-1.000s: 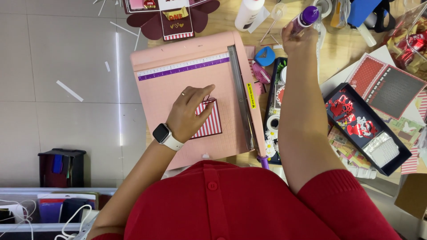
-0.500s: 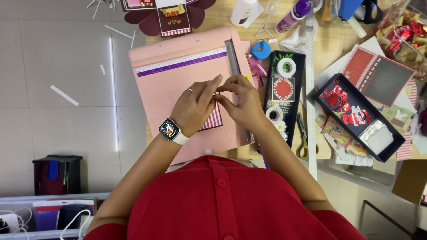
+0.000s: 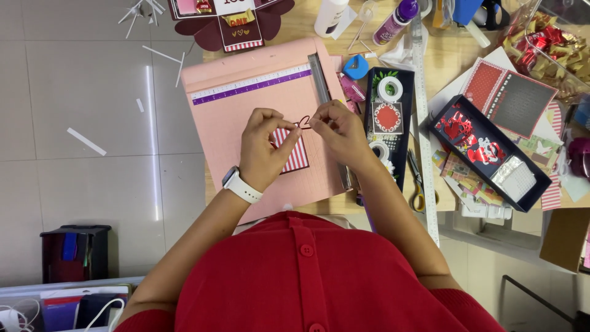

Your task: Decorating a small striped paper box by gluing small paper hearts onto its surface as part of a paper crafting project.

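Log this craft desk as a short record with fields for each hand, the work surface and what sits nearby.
Left hand: fingertips on a small red cut-out, resting on a red-and-white striped card
Right hand: pinching the same cut-out
Surface: pink scoring board on a wooden table
Nearby: long ruler, scissors, purple-capped glue bottle

Striped card (image 3: 294,150): partly covered by the left hand (image 3: 263,152). Dark red cutout (image 3: 303,122): shape too small to be told. Purple-capped bottle (image 3: 396,18): cut off at top edge.
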